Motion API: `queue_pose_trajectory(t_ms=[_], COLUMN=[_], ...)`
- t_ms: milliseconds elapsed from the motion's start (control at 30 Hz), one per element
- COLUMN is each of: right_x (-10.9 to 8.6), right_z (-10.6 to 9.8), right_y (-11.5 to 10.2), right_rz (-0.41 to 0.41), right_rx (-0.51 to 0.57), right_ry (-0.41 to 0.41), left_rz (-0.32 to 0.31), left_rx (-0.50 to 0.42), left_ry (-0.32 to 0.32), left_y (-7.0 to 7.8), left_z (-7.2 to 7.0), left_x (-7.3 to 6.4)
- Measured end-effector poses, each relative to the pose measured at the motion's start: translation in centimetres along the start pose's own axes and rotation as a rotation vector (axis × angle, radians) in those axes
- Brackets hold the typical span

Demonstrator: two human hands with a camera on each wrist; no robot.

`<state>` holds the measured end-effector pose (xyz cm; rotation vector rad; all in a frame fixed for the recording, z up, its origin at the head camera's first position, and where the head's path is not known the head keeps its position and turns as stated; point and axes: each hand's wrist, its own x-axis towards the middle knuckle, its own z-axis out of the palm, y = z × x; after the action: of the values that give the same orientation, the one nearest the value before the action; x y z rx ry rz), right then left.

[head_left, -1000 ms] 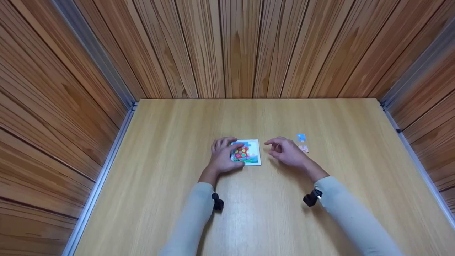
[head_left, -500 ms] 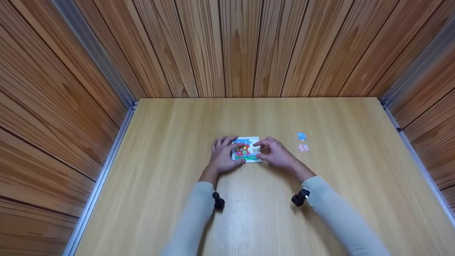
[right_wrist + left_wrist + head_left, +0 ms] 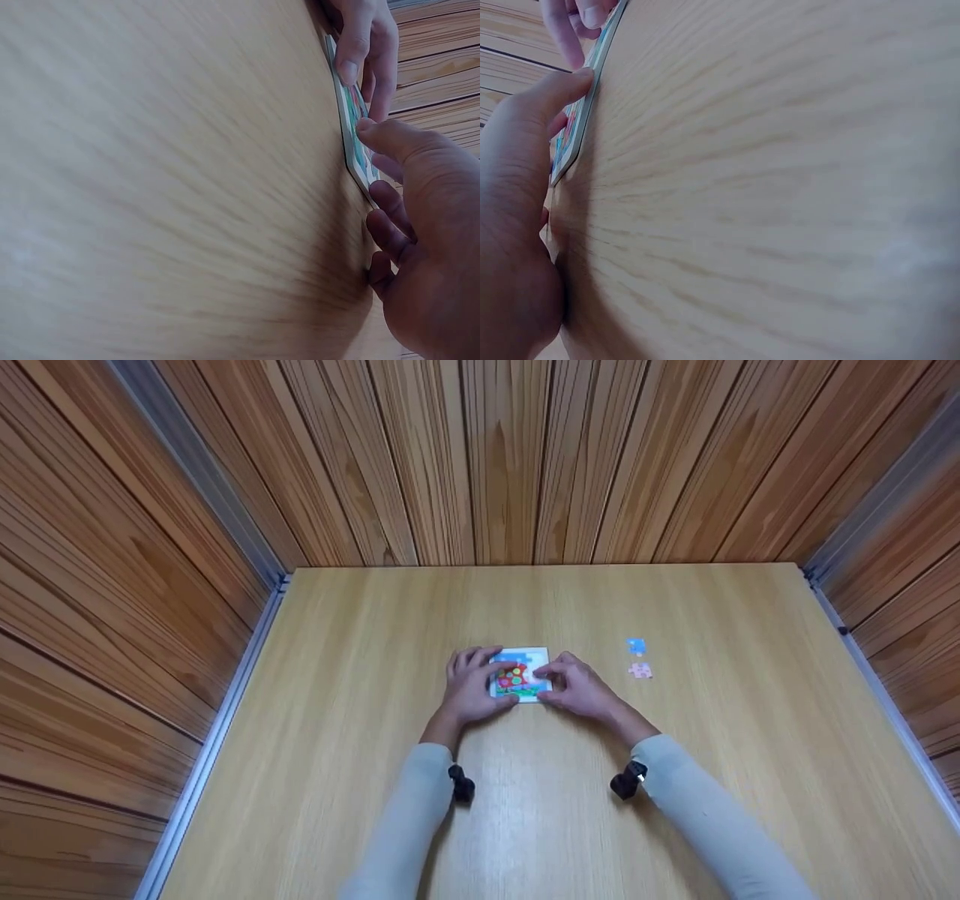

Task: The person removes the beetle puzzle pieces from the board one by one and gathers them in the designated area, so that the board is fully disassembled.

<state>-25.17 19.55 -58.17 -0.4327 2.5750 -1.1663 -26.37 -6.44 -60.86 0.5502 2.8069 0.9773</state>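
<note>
A small white-framed jigsaw puzzle board (image 3: 518,699) lies flat on the table, with a red shape with coloured dots and a white patch at its right. My left hand (image 3: 471,690) grips its left side, the thumb (image 3: 577,81) on the near edge and the other fingers toward the far edge. From the right, my right hand (image 3: 581,688) reaches over the board with bent fingers. Its thumb (image 3: 381,132) touches the board near the front edge, and its index fingertip is over the white patch. Whether a piece sits between those fingertips is hidden.
Two loose puzzle pieces lie right of the board: a blue piece (image 3: 637,646) farther back and a pink piece (image 3: 640,670) nearer. Wooden panel walls (image 3: 502,465) rise at the back and both sides of the table (image 3: 337,697), with metal rails along the side edges.
My right hand has moved left from beside the loose pieces onto the board's right part, then slightly further in. My left hand has kept its grip on the board. The loose pieces stay put.
</note>
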Motion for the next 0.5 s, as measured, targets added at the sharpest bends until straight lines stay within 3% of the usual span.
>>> queue_pose_trajectory(t_ms=[500], right_x=[0.20], right_z=[0.15], right_y=[0.27], right_rz=[0.007], right_rx=[-0.017], right_ry=[0.005], left_rz=[0.007], left_rx=[-0.007], left_ry=[-0.006], left_y=[-0.02], left_z=[0.03], left_x=[0.09])
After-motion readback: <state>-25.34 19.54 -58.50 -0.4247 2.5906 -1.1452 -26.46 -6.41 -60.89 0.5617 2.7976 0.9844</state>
